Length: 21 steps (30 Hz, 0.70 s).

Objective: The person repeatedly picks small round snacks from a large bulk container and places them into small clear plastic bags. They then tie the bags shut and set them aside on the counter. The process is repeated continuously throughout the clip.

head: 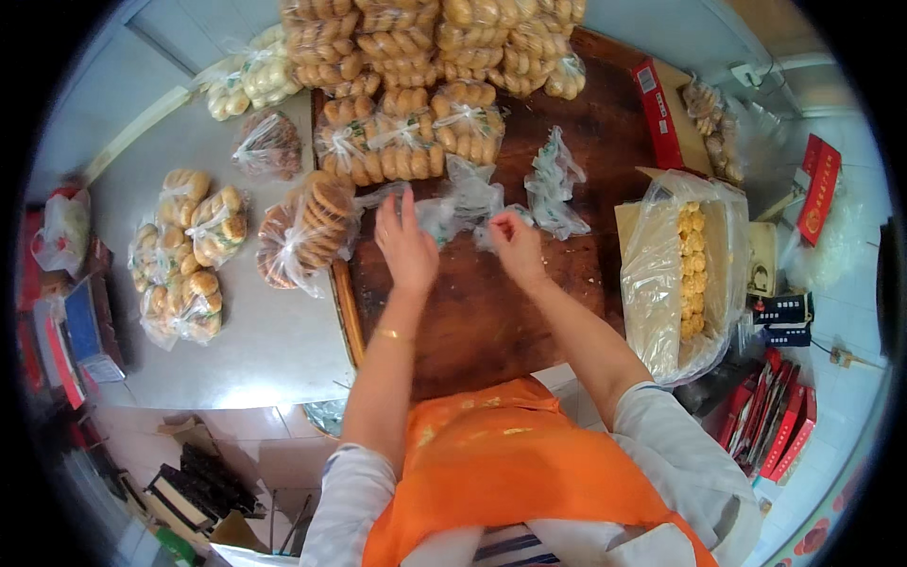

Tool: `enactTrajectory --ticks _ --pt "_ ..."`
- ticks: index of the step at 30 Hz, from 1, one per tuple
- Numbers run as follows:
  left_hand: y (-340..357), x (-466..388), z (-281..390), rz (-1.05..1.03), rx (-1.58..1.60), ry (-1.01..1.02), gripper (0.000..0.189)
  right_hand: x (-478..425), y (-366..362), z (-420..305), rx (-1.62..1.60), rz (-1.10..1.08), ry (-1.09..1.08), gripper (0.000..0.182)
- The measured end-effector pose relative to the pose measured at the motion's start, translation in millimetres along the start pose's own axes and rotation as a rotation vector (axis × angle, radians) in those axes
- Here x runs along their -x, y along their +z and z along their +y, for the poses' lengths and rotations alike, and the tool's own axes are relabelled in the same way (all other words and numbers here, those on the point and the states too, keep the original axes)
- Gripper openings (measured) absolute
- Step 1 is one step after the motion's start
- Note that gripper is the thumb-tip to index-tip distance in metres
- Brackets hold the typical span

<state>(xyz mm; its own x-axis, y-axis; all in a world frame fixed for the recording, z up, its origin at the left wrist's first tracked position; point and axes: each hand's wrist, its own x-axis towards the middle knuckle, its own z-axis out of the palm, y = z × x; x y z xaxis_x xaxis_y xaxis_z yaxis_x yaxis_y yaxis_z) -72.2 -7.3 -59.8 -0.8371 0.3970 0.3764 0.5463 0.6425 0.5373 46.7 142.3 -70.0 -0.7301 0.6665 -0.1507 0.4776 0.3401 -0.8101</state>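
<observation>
My left hand [407,244] is over the dark wooden board, its fingers apart beside crumpled clear plastic bags [464,195]. Nothing shows in its grasp. My right hand [519,248] has its fingertips pinched together at the edge of a thin plastic bag [484,237]; the exact grip is partly hidden. Another loose heap of plastic bags [556,188] lies just beyond the right hand. To the left of my left hand, a tied clear bag of round flat cookies [322,216] rests across the board's edge.
Bagged rolls [411,135] stand at the board's far side, with taller stacks [432,42] behind. More bagged buns [188,248] lie on the metal table [283,354]. At right stands a plastic-lined carton [648,283] holding golden pastries [692,269], near a red box [657,113].
</observation>
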Motion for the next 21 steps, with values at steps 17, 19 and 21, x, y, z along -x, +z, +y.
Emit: enactTrajectory --ticks 17,19,21 --pt "-75.5 64.8 96.7 0.057 1.067 -0.834 0.013 37.1 -58.6 -59.6 -0.300 -0.358 -0.126 0.025" --pt "-78.4 54.9 108.5 0.169 1.062 -0.760 0.014 23.0 -74.9 -46.2 -0.097 -0.120 -0.322 0.019" --pt "-93.0 45.0 127.1 0.287 1.117 -0.723 0.014 8.9 -84.5 -29.2 -0.231 -0.017 -0.220 0.019"
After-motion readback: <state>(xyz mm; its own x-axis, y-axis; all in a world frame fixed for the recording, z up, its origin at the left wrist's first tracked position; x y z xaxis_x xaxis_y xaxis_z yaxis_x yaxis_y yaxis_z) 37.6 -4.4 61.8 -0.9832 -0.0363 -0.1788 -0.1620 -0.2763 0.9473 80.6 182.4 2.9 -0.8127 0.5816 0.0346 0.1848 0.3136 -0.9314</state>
